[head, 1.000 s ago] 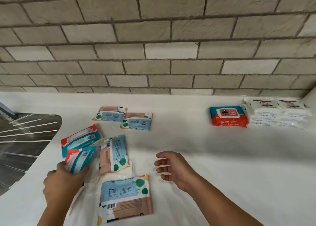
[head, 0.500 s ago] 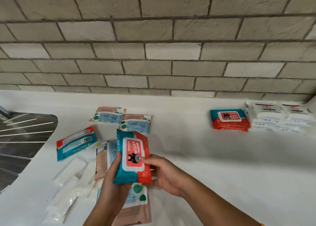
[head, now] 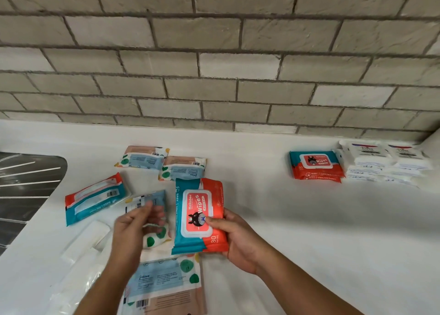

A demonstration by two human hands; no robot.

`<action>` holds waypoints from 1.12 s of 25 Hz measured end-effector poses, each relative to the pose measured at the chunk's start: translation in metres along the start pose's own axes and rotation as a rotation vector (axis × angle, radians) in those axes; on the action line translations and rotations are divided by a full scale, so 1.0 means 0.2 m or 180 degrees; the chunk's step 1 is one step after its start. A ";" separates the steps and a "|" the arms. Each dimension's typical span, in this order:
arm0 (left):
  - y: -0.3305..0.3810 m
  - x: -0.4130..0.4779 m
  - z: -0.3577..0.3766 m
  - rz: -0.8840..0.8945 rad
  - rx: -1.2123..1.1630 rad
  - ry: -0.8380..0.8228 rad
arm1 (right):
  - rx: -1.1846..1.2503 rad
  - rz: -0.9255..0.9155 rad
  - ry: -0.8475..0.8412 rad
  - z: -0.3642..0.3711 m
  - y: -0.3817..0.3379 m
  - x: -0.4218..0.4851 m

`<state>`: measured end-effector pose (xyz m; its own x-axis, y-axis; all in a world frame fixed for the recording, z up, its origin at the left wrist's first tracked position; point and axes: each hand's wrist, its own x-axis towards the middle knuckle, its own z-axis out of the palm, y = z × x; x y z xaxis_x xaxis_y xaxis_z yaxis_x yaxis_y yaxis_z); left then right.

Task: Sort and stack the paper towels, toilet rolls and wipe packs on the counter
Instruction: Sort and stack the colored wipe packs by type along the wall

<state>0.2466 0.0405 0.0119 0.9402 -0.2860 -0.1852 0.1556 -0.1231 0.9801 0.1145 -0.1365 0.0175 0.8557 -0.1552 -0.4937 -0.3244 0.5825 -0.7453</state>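
My right hand [head: 234,239] grips a teal and red wipes pack [head: 198,216] by its right edge, thumb on the lid, held above the counter. My left hand [head: 134,226] hovers just left of it, fingers relaxed and blurred, holding nothing. Another teal and red pack [head: 95,199] lies face down to the left. Spotted blue and peach packs lie around: two at the back [head: 142,158] [head: 183,168], one under my left hand [head: 152,200], one near the front [head: 164,286]. At the far right stands a stack of teal and red packs [head: 315,164] beside stacked white packs [head: 385,162].
A steel sink drainer [head: 26,186] occupies the left edge. Clear-wrapped white paper packs [head: 83,250] lie on the white counter [head: 297,231] at the front left. A grey brick wall [head: 219,64] closes off the back.
My left hand picked the teal and red pack off the counter, passed it to my right hand, and has now let go and drawn left.
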 end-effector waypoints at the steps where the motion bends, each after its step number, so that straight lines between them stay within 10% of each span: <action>1: -0.01 0.08 -0.06 0.0054 0.0053 0.0109 | -0.0004 -0.0014 0.0015 -0.01 -0.01 0.00; 6: 0.00 0.52 -0.43 0.0441 0.1236 0.0673 | 0.0067 -0.0019 0.0020 -0.06 -0.01 -0.03; 13: -0.08 0.92 -0.64 0.0115 0.4294 -0.0526 | 0.0126 0.0057 0.0022 -0.12 -0.01 -0.06; 28: -0.11 1.08 -0.74 -0.0186 0.4961 -0.0574 | 0.0255 0.0128 0.0236 -0.20 -0.04 -0.10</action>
<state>0.4908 0.1229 -0.0385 0.8793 -0.3373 -0.3361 -0.3721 -0.9272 -0.0430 0.0842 -0.1697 0.0145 0.8094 -0.1873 -0.5565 -0.3221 0.6508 -0.6875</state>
